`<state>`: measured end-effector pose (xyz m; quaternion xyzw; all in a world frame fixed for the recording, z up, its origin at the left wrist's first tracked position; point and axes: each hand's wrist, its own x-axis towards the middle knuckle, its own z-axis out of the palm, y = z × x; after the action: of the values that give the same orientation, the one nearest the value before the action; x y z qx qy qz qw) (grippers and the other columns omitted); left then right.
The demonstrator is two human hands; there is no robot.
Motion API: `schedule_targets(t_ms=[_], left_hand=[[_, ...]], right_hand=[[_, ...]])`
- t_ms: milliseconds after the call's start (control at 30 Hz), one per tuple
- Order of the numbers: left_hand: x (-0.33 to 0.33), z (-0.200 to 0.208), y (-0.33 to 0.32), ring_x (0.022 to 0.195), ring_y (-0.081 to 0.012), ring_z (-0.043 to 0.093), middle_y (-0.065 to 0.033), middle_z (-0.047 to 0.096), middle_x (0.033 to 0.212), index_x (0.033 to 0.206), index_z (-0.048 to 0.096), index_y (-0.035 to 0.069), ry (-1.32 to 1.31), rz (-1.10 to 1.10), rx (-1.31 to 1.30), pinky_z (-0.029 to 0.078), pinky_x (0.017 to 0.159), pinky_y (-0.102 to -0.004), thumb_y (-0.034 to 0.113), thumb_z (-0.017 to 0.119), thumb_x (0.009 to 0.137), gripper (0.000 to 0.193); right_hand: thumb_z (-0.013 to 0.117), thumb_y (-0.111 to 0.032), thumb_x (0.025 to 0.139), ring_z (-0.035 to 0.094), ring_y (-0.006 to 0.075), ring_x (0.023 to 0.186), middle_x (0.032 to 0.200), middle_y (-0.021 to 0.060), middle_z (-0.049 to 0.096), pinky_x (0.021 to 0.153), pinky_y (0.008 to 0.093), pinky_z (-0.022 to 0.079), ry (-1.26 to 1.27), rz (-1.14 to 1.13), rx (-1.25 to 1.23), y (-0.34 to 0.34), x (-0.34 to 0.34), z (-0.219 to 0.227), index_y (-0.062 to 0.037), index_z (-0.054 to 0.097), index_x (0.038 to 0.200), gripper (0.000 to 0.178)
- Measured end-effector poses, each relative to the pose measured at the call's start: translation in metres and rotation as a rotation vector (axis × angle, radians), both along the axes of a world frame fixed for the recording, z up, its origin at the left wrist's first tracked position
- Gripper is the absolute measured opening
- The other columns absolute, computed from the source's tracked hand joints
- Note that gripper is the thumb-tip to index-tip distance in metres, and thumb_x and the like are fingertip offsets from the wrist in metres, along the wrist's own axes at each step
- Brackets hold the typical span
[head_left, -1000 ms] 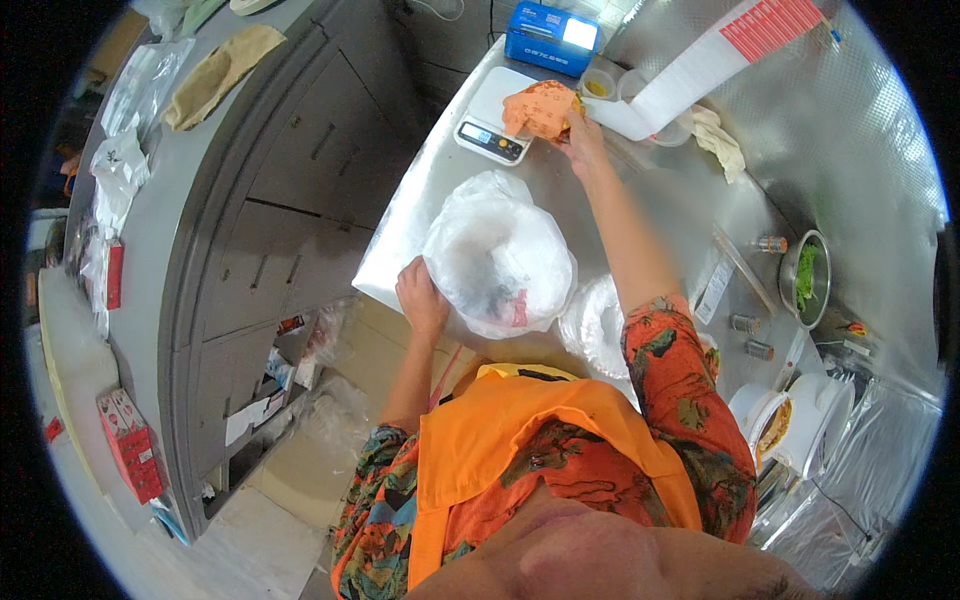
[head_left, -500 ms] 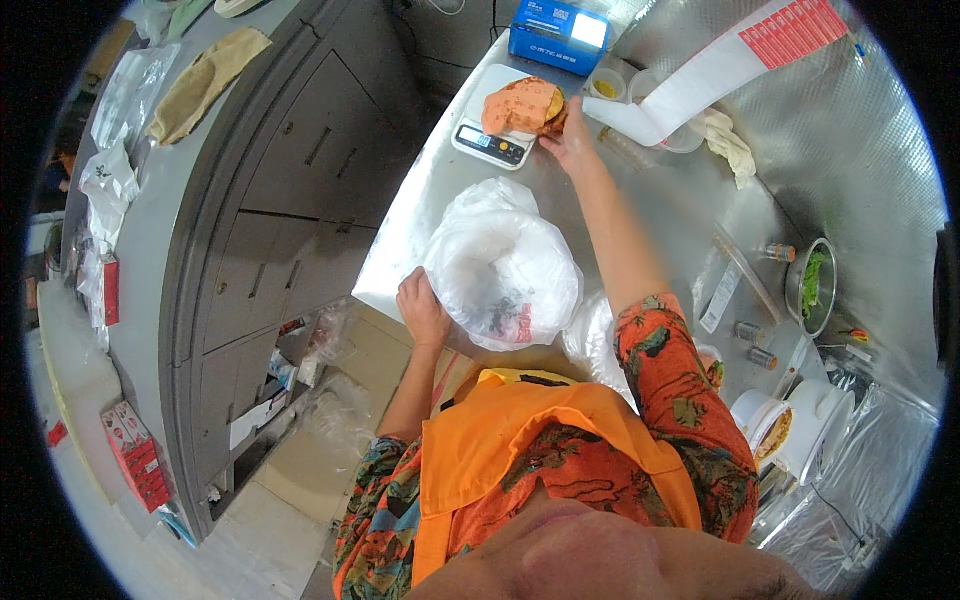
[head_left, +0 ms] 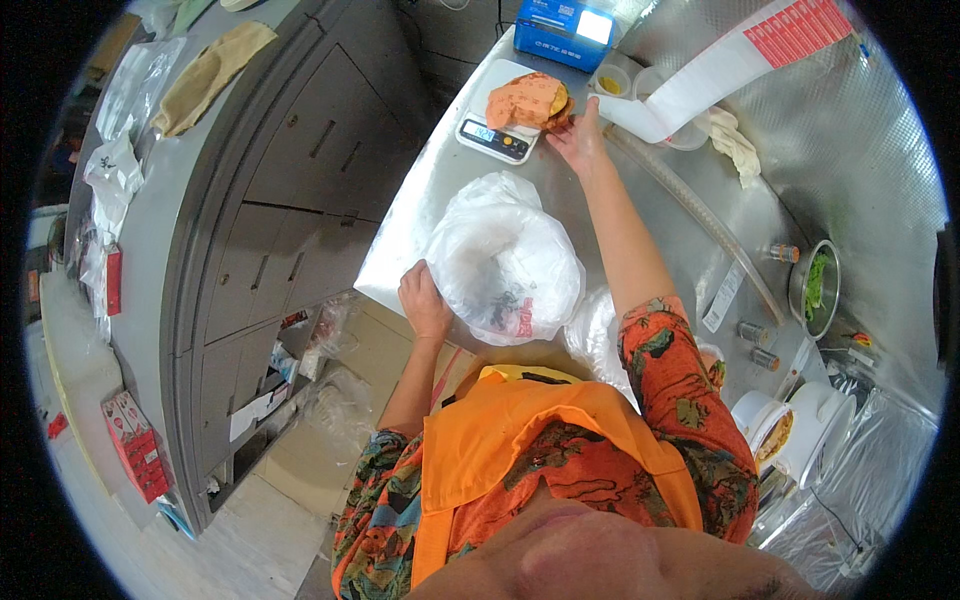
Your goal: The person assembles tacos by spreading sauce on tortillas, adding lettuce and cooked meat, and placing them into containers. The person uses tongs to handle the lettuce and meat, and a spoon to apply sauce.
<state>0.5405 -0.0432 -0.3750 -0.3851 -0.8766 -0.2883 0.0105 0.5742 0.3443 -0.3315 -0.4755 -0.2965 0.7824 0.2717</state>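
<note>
On the white digital scale (head_left: 495, 139) at the back left of the table lies a sandwich (head_left: 524, 103), wrapped in orange paper, its filling showing at the right end. My right hand (head_left: 582, 142) is right beside that end, fingers apart and empty, just off the sandwich as far as I can see. Nearer to me stands a white plastic bag (head_left: 520, 270), its mouth spread wide. At its left side my left hand (head_left: 424, 302) has curled fingers closed on the bag's edge; the fingertips are partly hidden.
Behind the scale stands a blue box (head_left: 563, 40). A long paper strip (head_left: 690, 90) hangs over small plastic cups (head_left: 612, 80). A clear tube (head_left: 715, 225) lies across the table. To the right are a metal bowl of greens (head_left: 817, 290) and white tubs (head_left: 760, 415).
My right hand has drawn back slightly from the sandwich, its fingers opening. The scale's display reading has changed. My left hand stays at the bag.
</note>
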Motion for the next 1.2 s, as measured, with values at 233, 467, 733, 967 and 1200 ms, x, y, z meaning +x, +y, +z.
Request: schedule_targets(t_ms=[233,467,733,967,1200], left_hand=[[0.0,-0.004,0.0,0.111,-0.0356,0.052,-0.0161,0.057,0.123,0.116,0.059,-0.003,0.009,0.001,0.01,0.041,0.093,-0.0437,0.007,0.06,0.082,0.036],[0.001,-0.005,-0.004,0.111,-0.036,0.052,-0.0158,0.058,0.122,0.117,0.059,-0.003,-0.001,0.01,0.001,0.041,0.094,-0.0438,0.004,0.059,0.08,0.038],[-0.001,-0.005,-0.002,0.115,-0.0367,0.052,-0.0171,0.058,0.125,0.12,0.058,-0.004,0.01,-0.007,0.018,0.04,0.099,-0.0447,0.014,0.062,0.084,0.04],[0.002,-0.013,0.002,0.112,-0.0429,0.054,-0.0254,0.06,0.121,0.125,0.056,-0.004,-0.013,-0.076,0.08,0.044,0.095,-0.0508,0.035,0.068,0.085,0.057],[-0.01,-0.042,-0.011,0.118,-0.0419,0.048,-0.0233,0.054,0.128,0.127,0.055,-0.003,0.07,-0.143,0.104,0.04,0.1,-0.0505,0.038,0.07,0.086,0.06]], right_hand=[[0.039,-0.077,0.091,0.05,0.0259,0.116,0.128,0.0145,0.049,0.106,0.0441,0.037,0.007,0.051,0.015,0.001,0.001,0.001,0.0033,0.033,0.145,0.097],[0.065,-0.064,0.085,0.053,0.0265,0.112,0.131,0.0142,0.052,0.101,0.0481,0.04,-0.174,0.053,0.009,-0.001,-0.021,0.009,-0.0065,0.049,0.136,0.079],[0.083,-0.024,0.079,0.062,0.0211,0.096,0.11,0.01,0.062,0.084,0.0356,0.053,-0.211,0.069,0.287,-0.016,0.01,0.025,-0.0007,0.057,0.12,0.054],[0.082,-0.025,0.079,0.061,0.0168,0.086,0.1,0.0099,0.065,0.078,0.031,0.051,-0.532,0.232,0.95,-0.102,0.219,0.155,0.0018,0.06,0.116,0.051],[0.081,-0.026,0.074,0.064,0.0249,0.088,0.101,0.0138,0.065,0.08,0.0353,0.052,-1.072,0.132,0.884,-0.231,0.429,0.216,-0.0015,0.058,0.12,0.057]])
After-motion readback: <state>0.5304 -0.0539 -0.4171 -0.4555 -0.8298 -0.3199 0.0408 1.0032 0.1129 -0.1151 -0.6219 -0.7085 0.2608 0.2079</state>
